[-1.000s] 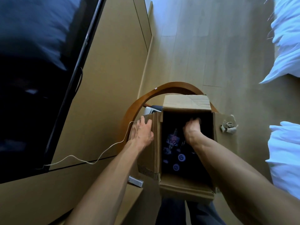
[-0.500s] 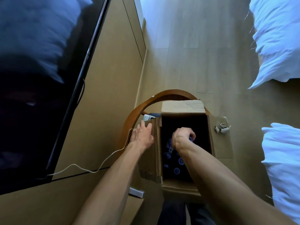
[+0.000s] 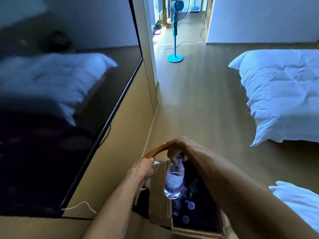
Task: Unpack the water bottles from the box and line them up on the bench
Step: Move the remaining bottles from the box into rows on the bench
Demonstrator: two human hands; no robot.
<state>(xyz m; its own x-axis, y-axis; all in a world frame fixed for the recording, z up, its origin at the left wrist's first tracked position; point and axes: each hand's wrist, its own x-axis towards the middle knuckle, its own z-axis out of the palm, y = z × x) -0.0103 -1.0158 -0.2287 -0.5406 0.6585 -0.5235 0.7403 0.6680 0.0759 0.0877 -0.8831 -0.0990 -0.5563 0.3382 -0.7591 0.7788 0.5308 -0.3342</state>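
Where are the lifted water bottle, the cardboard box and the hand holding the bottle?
water bottle [image 3: 174, 180]: head view, on its clear labelled body.
cardboard box [image 3: 159, 195]: head view, on its left flap.
right hand [image 3: 177, 149]: head view, on its back, above the bottle's top.

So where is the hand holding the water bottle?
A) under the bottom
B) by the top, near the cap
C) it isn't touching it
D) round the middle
B: the right hand grips the water bottle at its top end, and the bottle hangs below it over the open box.
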